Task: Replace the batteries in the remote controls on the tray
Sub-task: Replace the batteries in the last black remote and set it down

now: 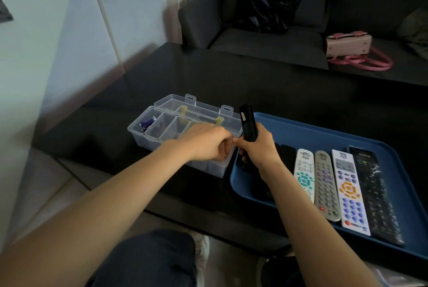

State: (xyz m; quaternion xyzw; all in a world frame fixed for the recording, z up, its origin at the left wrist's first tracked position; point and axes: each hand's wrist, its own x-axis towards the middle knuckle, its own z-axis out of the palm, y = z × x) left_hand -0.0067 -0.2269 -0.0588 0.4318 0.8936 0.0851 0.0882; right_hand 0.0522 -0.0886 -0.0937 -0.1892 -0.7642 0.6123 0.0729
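Above tray [324, 129]: remote [249, 124], seemingly hand-gripped [259, 147].

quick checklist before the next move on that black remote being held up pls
1. Black remote firmly held: ok, right hand grips its lower half, upright above the blue tray.
2. Left hand free for work: cannot tell, its fingers curl beside the remote over the clear box; anything pinched is hidden.
3. Battery cover off: cannot tell, that side is not readable.
4. Fresh batteries within reach: ok, blue batteries lie in the box's far-left compartment.
5. Box lid open: ok.
6. Other remotes out of the way: ok, four lie flat in the tray.
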